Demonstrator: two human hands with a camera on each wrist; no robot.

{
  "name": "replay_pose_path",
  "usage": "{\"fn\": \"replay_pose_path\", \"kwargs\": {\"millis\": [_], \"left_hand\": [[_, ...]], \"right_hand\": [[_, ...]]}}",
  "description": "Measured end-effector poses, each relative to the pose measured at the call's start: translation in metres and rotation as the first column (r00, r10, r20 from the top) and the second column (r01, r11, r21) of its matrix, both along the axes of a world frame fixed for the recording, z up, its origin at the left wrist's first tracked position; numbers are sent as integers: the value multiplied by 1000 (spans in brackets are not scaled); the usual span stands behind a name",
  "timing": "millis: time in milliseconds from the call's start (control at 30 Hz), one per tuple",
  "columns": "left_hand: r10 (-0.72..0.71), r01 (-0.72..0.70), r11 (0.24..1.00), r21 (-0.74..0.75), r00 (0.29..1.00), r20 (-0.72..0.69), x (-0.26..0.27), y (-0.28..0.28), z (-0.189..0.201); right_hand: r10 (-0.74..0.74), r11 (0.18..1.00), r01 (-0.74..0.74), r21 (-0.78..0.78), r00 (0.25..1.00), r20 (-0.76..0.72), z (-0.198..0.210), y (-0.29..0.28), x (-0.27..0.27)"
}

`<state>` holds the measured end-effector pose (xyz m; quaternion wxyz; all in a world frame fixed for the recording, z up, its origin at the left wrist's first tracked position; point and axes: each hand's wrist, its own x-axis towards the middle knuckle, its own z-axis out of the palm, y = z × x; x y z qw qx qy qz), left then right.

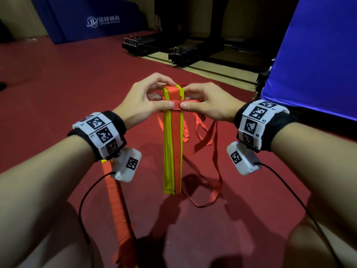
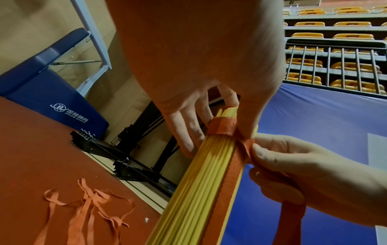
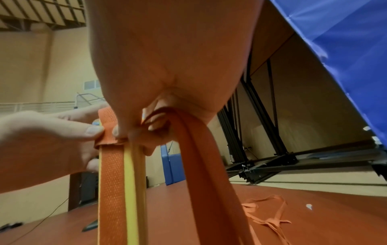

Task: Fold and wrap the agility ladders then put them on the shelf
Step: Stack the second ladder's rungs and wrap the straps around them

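I hold the folded ladder [image 1: 172,140] upright over the red floor [image 1: 58,78]. My left hand [image 1: 143,99] and right hand [image 1: 208,105] both pinch the strap [image 1: 176,105] wrapped round its top; loose strap ends trail on the floor.

Two hands, the left hand [image 1: 144,99] and the right hand [image 1: 207,105], both pinch one ladder bundle [image 1: 172,147] of yellow slats and red strap. One more folded ladder [image 1: 117,200] lies on the floor. Two wrist bands, two blue mats.
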<state>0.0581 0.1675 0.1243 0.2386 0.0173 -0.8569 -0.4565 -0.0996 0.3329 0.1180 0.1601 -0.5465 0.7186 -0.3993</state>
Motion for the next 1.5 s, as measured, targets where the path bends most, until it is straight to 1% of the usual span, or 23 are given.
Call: {"fn": "replay_pose_path", "kwargs": {"millis": [100, 233, 300, 433, 633, 933, 1067, 1233, 1367, 1500], "left_hand": [[-15, 14, 1000, 22, 1000, 20, 2, 1, -1], [0, 0, 1000, 6, 1000, -27, 0, 4, -8], [10, -12, 999, -30, 998, -57, -2, 6, -12], [32, -35, 999, -38, 996, -78, -6, 7, -16], [-1, -3, 999, -45, 997, -81, -8, 6, -16], [-4, 3, 1000, -12, 995, -95, -8, 9, -19], [-2, 1, 1000, -9, 996, -91, -9, 9, -20], [36, -44, 996, -81, 994, -103, -8, 8, -23], [38, -50, 991, -127, 995, -97, -10, 9, -23], [34, -45, 990, -134, 996, -82, -9, 7, -23]], "right_hand": [[-50, 999, 50, 4, 998, -42, 3, -1, 1], [-94, 996, 94, 2, 995, -22, 3, -1, 1], [-123, 992, 123, -6, 992, -20, 3, -3, 1], [-125, 992, 124, -22, 992, -26, 4, -4, 4], [-157, 988, 157, 0, 987, -18, 3, 2, 1], [-159, 987, 158, 27, 987, 32, 7, 7, 3], [-139, 990, 139, 21, 990, 13, 14, 13, 7], [-120, 992, 120, 34, 993, 13, 17, 13, 13], [-163, 986, 162, 45, 987, 14, 19, 12, 20], [-138, 990, 138, 23, 990, -2, 16, 10, 18]]}}
